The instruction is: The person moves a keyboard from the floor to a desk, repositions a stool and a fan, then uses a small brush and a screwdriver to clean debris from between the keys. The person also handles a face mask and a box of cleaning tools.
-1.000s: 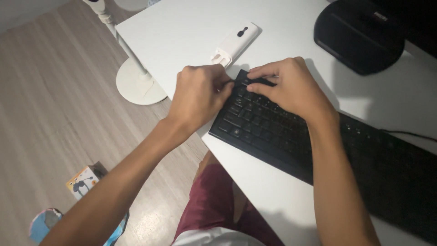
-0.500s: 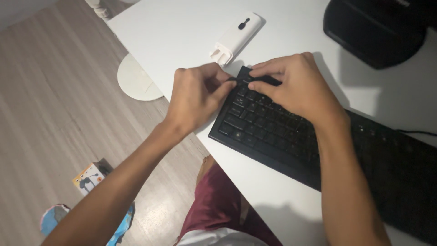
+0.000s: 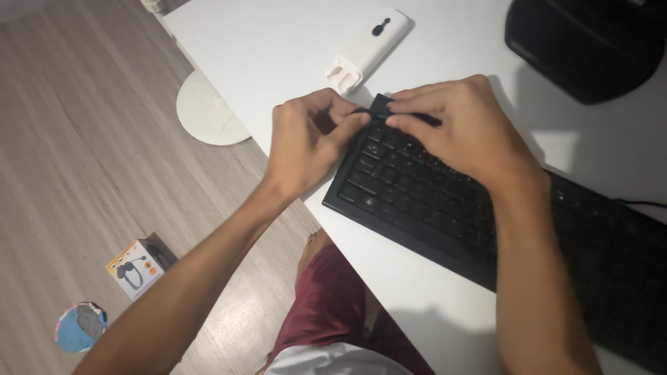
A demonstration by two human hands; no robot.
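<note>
Black keyboard [image 3: 445, 201]: on white table [image 3: 278, 55].
Left hand [image 3: 306, 142]: fingers pinched together at keyboard's far-left corner.
Right hand [image 3: 465, 128]: fingertips pressed there.
Advice: steady the keyboard, pull gently.

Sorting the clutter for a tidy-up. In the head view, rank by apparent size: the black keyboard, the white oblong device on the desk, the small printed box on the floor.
1. Black keyboard, by far the largest, though cut off by the frame.
2. White oblong device.
3. Small printed box, which looks slightly smaller; it lies lower, on the floor, so this order against the device is unsure.
</note>
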